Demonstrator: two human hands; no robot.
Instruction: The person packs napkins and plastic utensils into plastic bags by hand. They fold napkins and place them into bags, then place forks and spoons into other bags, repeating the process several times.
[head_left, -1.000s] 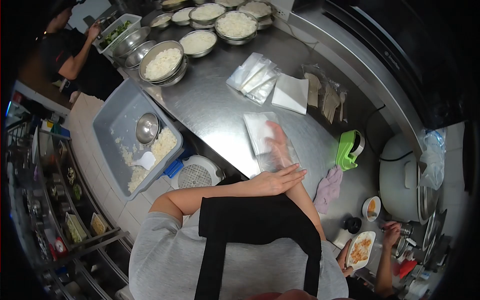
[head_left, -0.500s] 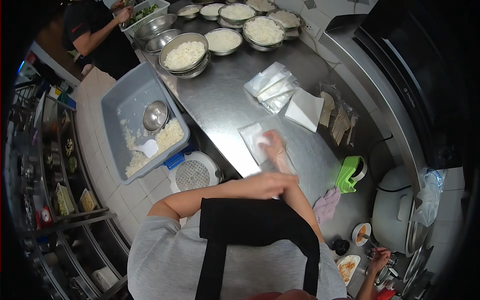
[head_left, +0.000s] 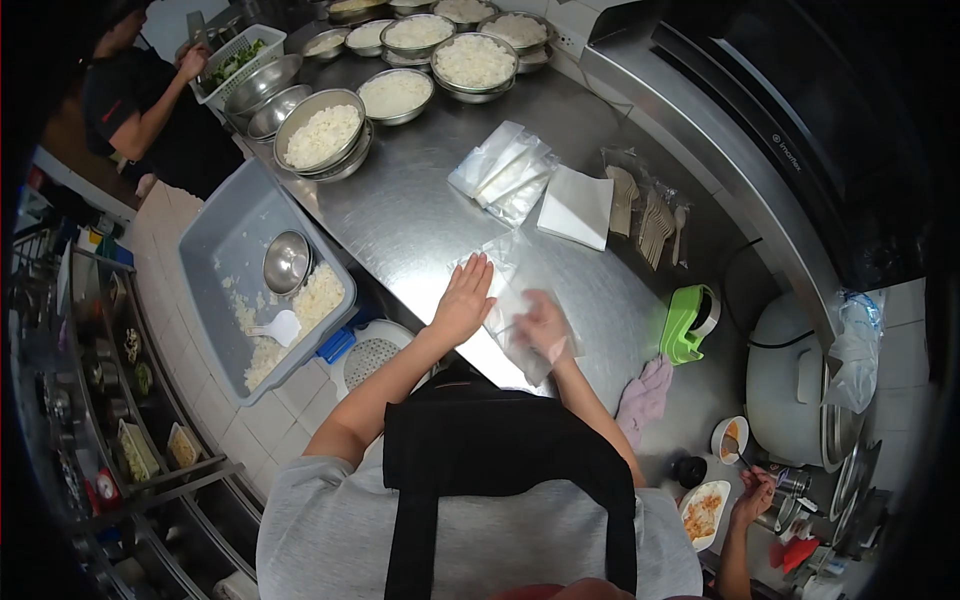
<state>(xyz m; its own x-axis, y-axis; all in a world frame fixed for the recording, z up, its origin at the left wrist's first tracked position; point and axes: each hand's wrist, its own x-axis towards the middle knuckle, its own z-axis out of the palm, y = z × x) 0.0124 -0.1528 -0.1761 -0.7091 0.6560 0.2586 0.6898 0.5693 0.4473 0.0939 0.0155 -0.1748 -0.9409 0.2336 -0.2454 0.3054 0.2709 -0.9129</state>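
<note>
My left hand (head_left: 466, 301) lies flat, fingers together and stretched out, on the left edge of a clear plastic bag (head_left: 508, 262) on the steel table (head_left: 400, 225). To its right, my right hand (head_left: 543, 326) is blurred and seems to be inside or under clear plastic; its fingers are smeared. Beyond the hands sit a fanned stack of clear bags (head_left: 505, 172) and a stack of white sheets (head_left: 576, 207). Wrapped wooden cutlery (head_left: 655, 215) lies to the right of these.
Rice bowls (head_left: 322, 135) stand at the back left. A grey tub (head_left: 222, 215) holds rice, a metal bowl and a white paddle. A green holder (head_left: 685, 325) and pink cloth (head_left: 645, 395) lie right. One co-worker (head_left: 150, 100) stands back left; another's hand (head_left: 755, 495) is lower right.
My left hand has moved from near my right forearm forward onto the bag and lies flat. My right hand has shifted slightly toward me, with plastic now around it. The whole view has shifted.
</note>
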